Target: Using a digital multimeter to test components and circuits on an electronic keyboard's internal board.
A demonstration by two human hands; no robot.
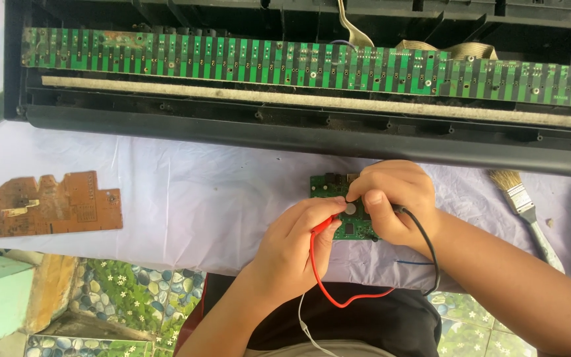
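A small green circuit board (330,186) with a round silver coin cell lies on the white cloth near the front edge. My left hand (297,243) pinches a red test probe (324,225) whose tip meets the board by the cell; its red wire (330,292) loops down toward my lap. My right hand (394,198) covers the board's right part and grips a black probe, mostly hidden, with its black wire (429,246) trailing over my wrist.
An opened black keyboard case (285,129) with a long green contact board (246,63) spans the back. A brown circuit board (47,203) lies at left. A paintbrush (523,201) rests at right. The white cloth (186,205) ends above a patterned floor.
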